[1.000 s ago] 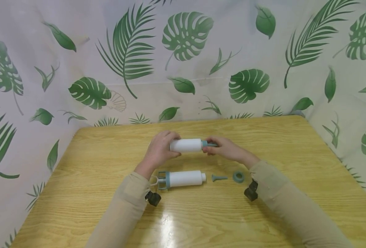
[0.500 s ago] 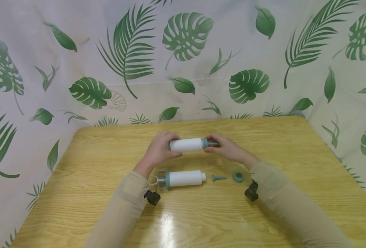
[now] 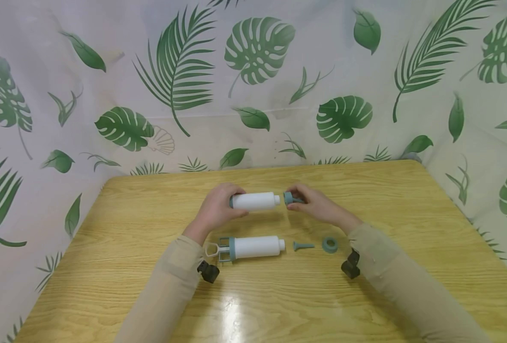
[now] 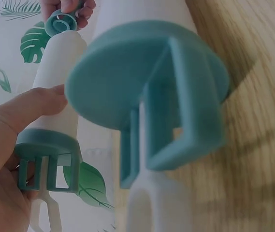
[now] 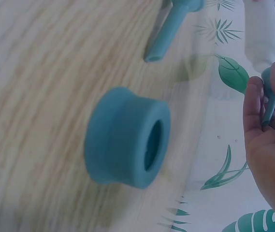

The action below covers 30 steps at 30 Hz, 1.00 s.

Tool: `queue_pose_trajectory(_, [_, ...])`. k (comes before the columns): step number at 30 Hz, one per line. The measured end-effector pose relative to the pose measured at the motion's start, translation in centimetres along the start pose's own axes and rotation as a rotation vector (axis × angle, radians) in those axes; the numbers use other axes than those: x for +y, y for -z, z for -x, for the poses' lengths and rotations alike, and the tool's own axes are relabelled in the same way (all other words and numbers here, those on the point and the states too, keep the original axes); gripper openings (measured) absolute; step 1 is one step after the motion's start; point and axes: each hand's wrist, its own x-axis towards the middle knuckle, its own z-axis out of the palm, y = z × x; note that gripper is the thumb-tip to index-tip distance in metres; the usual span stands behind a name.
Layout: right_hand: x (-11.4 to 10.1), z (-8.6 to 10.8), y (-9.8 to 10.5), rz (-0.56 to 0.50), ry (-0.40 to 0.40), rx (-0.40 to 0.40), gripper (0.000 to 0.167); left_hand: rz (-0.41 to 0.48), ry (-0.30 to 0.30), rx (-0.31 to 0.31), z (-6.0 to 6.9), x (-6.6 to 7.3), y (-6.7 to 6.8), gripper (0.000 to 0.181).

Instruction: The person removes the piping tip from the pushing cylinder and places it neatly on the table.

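Note:
My left hand (image 3: 218,206) grips a white syringe-like tube (image 3: 255,201) above the table, lying nearly level with its narrow neck to the right. In the left wrist view, a teal frame collar (image 4: 50,140) and a white plunger handle show at the tube's rear end. Just right of the neck, my right hand (image 3: 315,204) pinches a teal ring cap (image 3: 288,198) with a narrow teal nozzle (image 5: 269,112) running back between the fingers. A small gap separates cap and neck. The palm side of the right hand is partly hidden in the head view.
A second white tube (image 3: 258,246) with collar and plunger lies nearer on the wooden table (image 3: 279,305). To its right lie a loose teal nozzle (image 3: 302,246) and a teal ring cap (image 5: 123,137). A leaf-patterned sheet (image 3: 279,102) hangs behind.
The cap with its nozzle has come off the tube's neck. My right hand has moved slightly right with it, while the left hand has shifted slightly left with the tube.

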Motion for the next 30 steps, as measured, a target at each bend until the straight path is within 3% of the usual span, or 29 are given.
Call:
queue_pose_trajectory(13, [0.7,0.1,0.0,0.03,-0.038,-0.039,0.035,-0.075,0.017,-0.066,-0.6,-1.3,-1.6,0.043])
queue_pose_trajectory(30, [0.6,0.3,0.0,0.066,-0.023,-0.09,0.035,-0.092,0.029,-0.094,-0.3,-1.5,-2.9,0.043])
